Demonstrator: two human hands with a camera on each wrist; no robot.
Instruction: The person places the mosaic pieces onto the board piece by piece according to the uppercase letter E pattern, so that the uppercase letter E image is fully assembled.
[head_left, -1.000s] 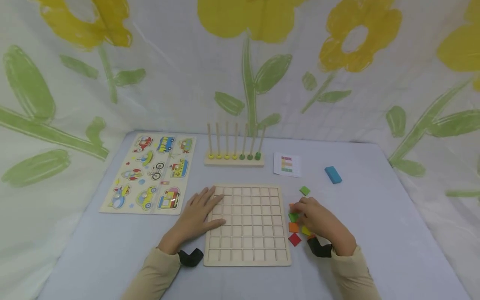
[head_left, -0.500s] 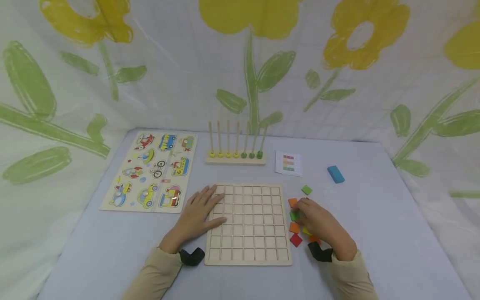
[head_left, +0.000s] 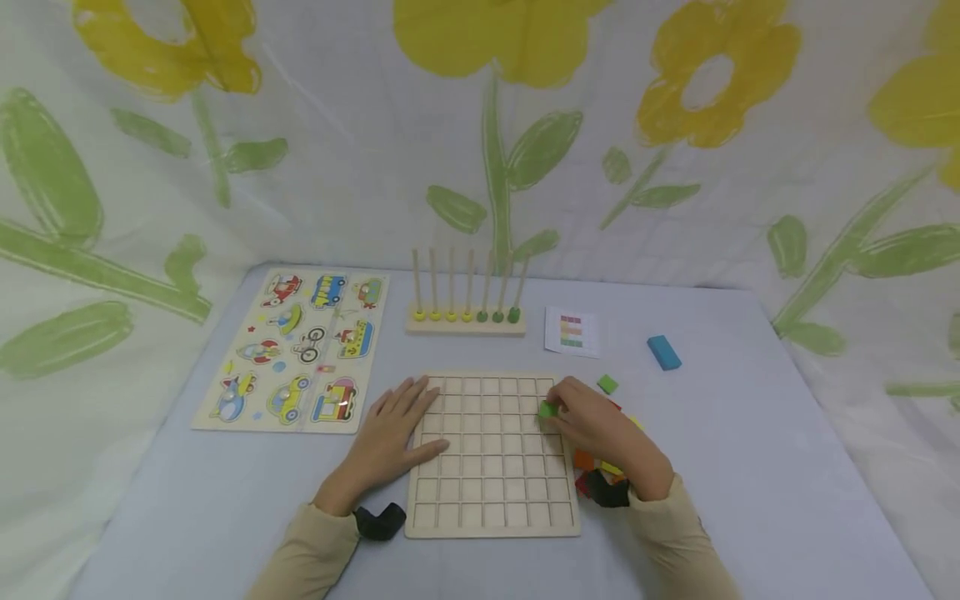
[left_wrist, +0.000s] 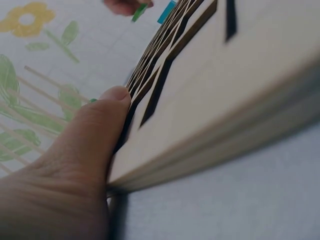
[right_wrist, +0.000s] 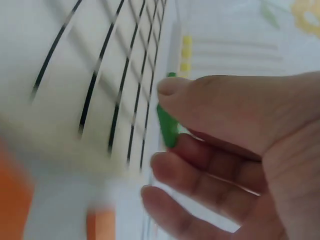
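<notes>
A pale wooden grid board [head_left: 493, 532] lies flat before me, divided into square cells. My left hand [head_left: 392, 429] rests with fingers spread on its left edge; in the left wrist view the thumb [left_wrist: 100, 125] lies along the rim. Over the board's right columns, my right hand [head_left: 600, 423] pinches a green square tile [head_left: 548, 409]. The right wrist view shows that green tile [right_wrist: 168, 125] between thumb and forefinger, the other fingers loosely bent. Right of the board lie orange [head_left: 583, 460], yellow and red tiles, partly hidden under the right forearm.
A loose green tile [head_left: 607, 384] sits beyond the right hand. Further back are a printed colour card [head_left: 572, 332], a blue block [head_left: 663, 352] and a peg stand with beads [head_left: 467, 327]. A vehicle puzzle board [head_left: 291, 350] lies at left.
My right hand has picked up a green tile from the loose tiles and carried it left over the board. The left hand stays in place on the board's edge.
</notes>
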